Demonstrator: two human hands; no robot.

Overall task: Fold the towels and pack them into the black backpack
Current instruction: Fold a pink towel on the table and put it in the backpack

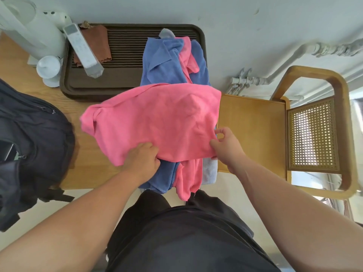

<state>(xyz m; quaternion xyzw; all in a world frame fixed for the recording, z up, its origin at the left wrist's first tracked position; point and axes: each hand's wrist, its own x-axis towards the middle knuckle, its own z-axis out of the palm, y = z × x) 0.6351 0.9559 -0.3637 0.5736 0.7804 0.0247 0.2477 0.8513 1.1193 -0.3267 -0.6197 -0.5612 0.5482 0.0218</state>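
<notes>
A strip of bare table (86, 167) lies open at lower left, between the black backpack (33, 138) and the towel pile (157, 122). A brown tray (110, 80) and white cup (48, 68) crowd the upper left; a chair (255, 130) fills the right.

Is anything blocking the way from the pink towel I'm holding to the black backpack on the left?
Nothing visible. The left hand and right hand grip the pink towel by its near edge; only bare wooden table lies between it and the black fabric backpack. The dark brown slatted tray sits farther back, off that path.
</notes>
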